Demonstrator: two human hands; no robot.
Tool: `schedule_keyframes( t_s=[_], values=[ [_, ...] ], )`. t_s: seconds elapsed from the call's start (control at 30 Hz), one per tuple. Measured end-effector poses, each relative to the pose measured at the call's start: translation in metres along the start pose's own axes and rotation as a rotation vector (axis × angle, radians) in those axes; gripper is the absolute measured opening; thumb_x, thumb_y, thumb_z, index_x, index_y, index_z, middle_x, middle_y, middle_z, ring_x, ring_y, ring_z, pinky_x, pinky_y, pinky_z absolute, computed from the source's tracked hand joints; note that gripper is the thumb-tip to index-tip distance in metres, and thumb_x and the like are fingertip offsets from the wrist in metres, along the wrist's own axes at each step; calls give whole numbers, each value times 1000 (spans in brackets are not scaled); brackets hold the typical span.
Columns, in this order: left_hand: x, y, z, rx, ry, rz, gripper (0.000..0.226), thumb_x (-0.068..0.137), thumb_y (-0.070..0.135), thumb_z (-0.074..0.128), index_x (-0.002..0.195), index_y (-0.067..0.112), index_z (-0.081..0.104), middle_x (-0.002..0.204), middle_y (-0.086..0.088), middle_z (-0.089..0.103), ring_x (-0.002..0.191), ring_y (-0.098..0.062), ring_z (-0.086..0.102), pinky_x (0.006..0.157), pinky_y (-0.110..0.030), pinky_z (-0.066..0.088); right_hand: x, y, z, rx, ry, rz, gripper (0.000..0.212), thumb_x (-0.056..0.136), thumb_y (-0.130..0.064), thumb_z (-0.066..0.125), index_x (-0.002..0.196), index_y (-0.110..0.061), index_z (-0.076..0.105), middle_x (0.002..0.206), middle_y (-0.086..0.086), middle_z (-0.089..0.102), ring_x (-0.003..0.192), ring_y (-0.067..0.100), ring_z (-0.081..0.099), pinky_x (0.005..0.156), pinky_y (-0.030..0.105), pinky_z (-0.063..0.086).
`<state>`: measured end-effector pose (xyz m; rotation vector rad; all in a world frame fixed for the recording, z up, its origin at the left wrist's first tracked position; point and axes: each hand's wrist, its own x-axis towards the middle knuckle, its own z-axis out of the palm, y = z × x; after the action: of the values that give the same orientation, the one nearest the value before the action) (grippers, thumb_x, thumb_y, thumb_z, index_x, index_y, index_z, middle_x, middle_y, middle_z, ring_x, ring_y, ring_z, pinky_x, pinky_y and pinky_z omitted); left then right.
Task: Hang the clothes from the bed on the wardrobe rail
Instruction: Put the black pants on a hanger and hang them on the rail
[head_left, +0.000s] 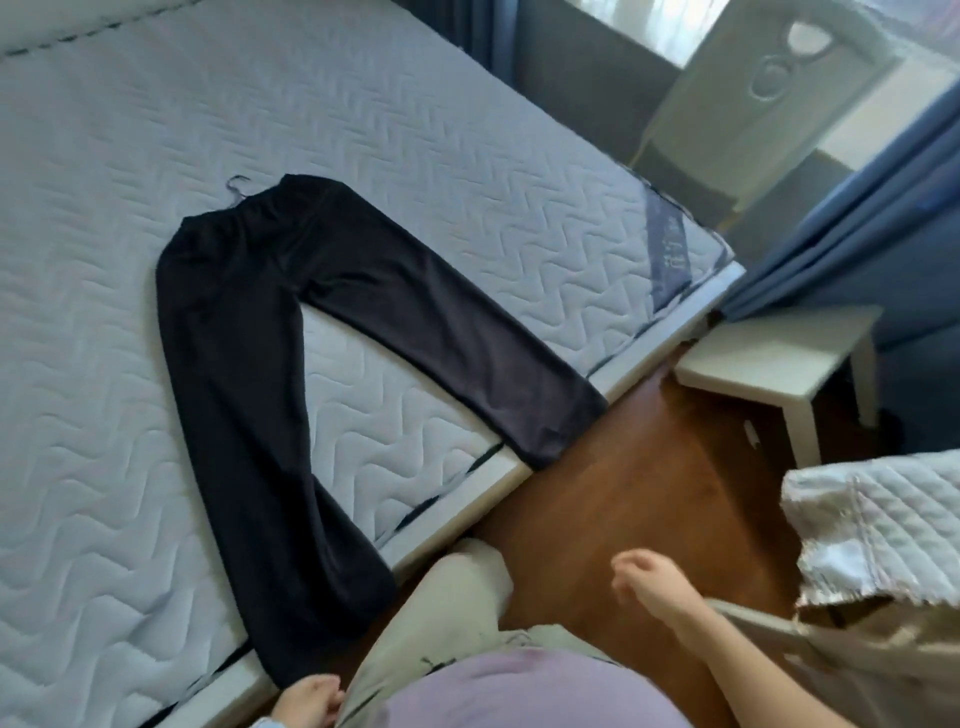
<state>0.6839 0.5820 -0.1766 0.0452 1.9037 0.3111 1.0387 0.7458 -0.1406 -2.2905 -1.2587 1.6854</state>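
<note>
A pair of black trousers lies flat on the quilted top of the bed. The waistband sits toward the middle of the bed and points away from the person. The two legs spread from it like an upside-down V toward the near edge. The long axis runs across the bed, from the middle out to that edge.

One leg comes almost straight to the near edge, and its hem hangs over it just beside the person's left hand. The other leg slants off toward the near right corner, and its hem also laps over the edge above the wooden floor. The thin wire hook of a hanger sticks out at the waistband, lying on the bed; the rest of it is hidden by the cloth.

The left hand is low at the bed's near edge, fingers loosely curled, with nothing seen in them. Whether it touches the hem cannot be told. The right hand is in the air over the floor, well apart from the trousers. It is blurred, its fingers loosely bent and holding nothing.

A white bedside table stands off the bed's right corner, with a blue curtain behind it. A pale quilted cover lies at the right.
</note>
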Motion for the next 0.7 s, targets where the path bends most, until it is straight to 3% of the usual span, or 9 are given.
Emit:
schedule_keyframes(
  t_s=[0.1, 0.13, 0.2, 0.27, 0.33, 0.43, 0.57, 0.7],
  values=[
    [17, 31, -1, -34, -29, 58, 22, 90, -1, 51, 71, 1, 63, 80, -20, 67, 75, -26, 53, 67, -30, 44, 14, -21, -5, -170, -99, 55, 13, 91, -10, 49, 88, -10, 61, 60, -2, 60, 49, 9, 52, 43, 13, 40],
    [12, 52, -2, -57, -18, 63, 22, 90, -1, 51, 70, 1, 60, 84, -21, 64, 75, -27, 52, 63, -30, 42, 21, -30, -10, -208, -94, 65, 13, 90, -10, 49, 88, -10, 62, 61, -2, 60, 51, 10, 53, 46, 13, 41],
    [3, 94, 0, -85, -12, 89, 15, 93, 3, 46, 88, -3, 60, 92, -19, 59, 83, -28, 52, 67, -29, 41, 33, -49, -20, -223, -51, 76, 14, 89, -10, 49, 86, -10, 63, 62, 1, 62, 54, 15, 55, 50, 17, 42],
    [6, 122, -4, -123, -37, 124, 24, 95, 8, 43, 110, -3, 58, 105, -20, 59, 91, -27, 52, 83, -33, 40, 43, -71, -26, -211, -12, 76, 16, 89, -9, 49, 84, -11, 63, 62, 3, 62, 55, 17, 56, 45, 16, 41],
    [8, 142, -9, -167, -25, 159, 29, 96, 10, 42, 118, -3, 55, 116, -22, 58, 95, -26, 53, 96, -37, 38, 53, -95, -27, -225, -7, 75, 16, 89, -11, 49, 84, -12, 64, 64, 3, 64, 55, 17, 56, 43, 15, 40],
    [15, 157, -16, -193, -5, 144, 31, 96, 13, 43, 120, -2, 54, 117, -20, 60, 95, -25, 55, 100, -38, 36, 67, -131, -22, -308, -52, 60, 16, 90, -13, 47, 86, -16, 63, 68, 1, 64, 60, 15, 58, 48, 16, 41],
    [20, 162, -21, -234, 22, 80, 30, 94, 15, 46, 119, 1, 57, 100, -12, 63, 92, -25, 58, 99, -39, 38, 92, -180, -9, -473, -170, 19, 15, 89, -16, 47, 88, -20, 61, 68, -5, 62, 59, 11, 57, 44, 12, 35],
    [26, 178, -29, -281, 45, 68, 29, 95, 13, 46, 120, 2, 56, 108, -15, 63, 94, -25, 58, 93, -35, 39, 123, -238, 10, -549, -285, -19, 15, 91, -12, 46, 89, -14, 60, 68, -1, 59, 57, 10, 53, 40, 8, 35]
  ],
)
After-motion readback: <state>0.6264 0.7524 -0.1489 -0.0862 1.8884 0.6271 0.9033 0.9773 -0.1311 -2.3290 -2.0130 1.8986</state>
